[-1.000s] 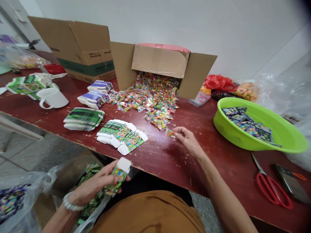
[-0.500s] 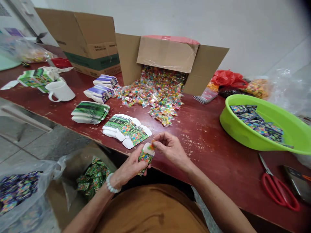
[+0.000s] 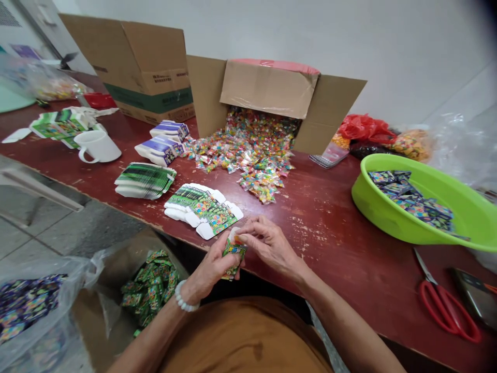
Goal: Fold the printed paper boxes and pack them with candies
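Green-printed, slim cardboard box (image 3: pixel 235 249) gripped in left hand (image 3: pixel 212 268); right hand (image 3: pixel 269 248) curled at its top, can't tell if gripping.

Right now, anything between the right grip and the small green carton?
Nothing visible. The right grip is at the upper end of the small green carton, held in the left grip; the fanned cartons lie beyond both.

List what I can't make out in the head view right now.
All in the head view:
- Inside of the small green box in the left hand: hidden by its walls and the right hand.
- What, if anything, the right hand holds: covered by the hand itself.
- Back of the candy carton: hidden by its front flap.
- Green basin's far right end: cut off by the picture's edge.
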Available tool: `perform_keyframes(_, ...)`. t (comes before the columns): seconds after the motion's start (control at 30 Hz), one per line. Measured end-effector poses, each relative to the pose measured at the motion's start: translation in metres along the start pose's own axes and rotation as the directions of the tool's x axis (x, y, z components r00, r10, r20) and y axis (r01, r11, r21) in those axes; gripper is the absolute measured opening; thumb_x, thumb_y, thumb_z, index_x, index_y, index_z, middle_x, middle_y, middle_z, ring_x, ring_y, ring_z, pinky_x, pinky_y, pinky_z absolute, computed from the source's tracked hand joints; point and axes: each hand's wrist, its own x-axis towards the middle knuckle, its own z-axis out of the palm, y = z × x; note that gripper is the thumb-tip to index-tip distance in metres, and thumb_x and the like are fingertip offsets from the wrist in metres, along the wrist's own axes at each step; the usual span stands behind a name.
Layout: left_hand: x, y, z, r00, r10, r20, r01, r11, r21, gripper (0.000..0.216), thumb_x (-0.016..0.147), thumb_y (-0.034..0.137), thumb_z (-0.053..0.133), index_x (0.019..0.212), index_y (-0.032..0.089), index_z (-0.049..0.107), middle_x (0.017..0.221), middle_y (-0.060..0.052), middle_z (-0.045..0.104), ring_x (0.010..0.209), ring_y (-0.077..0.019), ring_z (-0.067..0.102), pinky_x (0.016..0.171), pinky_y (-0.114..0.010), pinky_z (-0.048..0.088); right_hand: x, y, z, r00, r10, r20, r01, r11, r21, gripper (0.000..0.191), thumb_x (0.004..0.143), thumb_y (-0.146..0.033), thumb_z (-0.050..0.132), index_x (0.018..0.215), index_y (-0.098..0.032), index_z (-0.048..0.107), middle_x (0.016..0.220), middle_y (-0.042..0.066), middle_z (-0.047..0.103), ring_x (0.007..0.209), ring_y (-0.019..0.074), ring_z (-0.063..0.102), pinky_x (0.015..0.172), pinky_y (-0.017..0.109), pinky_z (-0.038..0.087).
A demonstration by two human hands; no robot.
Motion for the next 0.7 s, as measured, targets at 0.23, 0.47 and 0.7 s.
perform_keyframes(0.23,0.002,0.0,-0.001,0.989,-0.088,-0.119,0.055,0.965,-0.255,0.053,0.084,0.063,0.053,0.091,0.012,0.066,0.063,-0.007,0.068,0.047,-0.0156,0.059,0.047,-0.025,0.048,-0.007,0.01,0.012,0.944,0.318,0.084,-0.324,0.86,0.393,0.033,0.09,-0.044,0.061,0.116,-0.024,0.058,0.089,0.002,0.065,0.07,0.0152,0.062,0.068,0.033,0.055)
perform_keyframes(0.47,0.004,-0.007,0.004,0.991,0.027,-0.134,-0.057,0.974,-0.219,0.039,0.084,0.05,0.063,0.095,0.014,0.067,0.063,-0.002,0.066,0.048,-0.0138,0.058,0.043,-0.023,0.048,-0.004,0.005,0.024,0.956,0.285,0.074,-0.294,0.903,0.313,0.024,0.084,-0.041,0.068,0.094,-0.02,0.064,0.084,0.0,0.062,0.056,0.0087,0.056,0.054,0.023,0.05)
perform_keyframes(0.7,0.004,-0.003,0.003,0.995,-0.093,0.023,0.093,0.879,-0.468,0.038,0.091,0.052,0.052,0.099,0.016,0.061,0.064,-0.003,0.067,0.044,-0.016,0.061,0.039,-0.025,0.051,-0.007,0.007,0.018,0.993,-0.1,-0.07,0.101,0.995,0.009,0.017,0.091,-0.035,0.061,0.084,-0.022,0.069,0.089,0.006,0.072,0.083,0.0195,0.068,0.076,0.034,0.054)
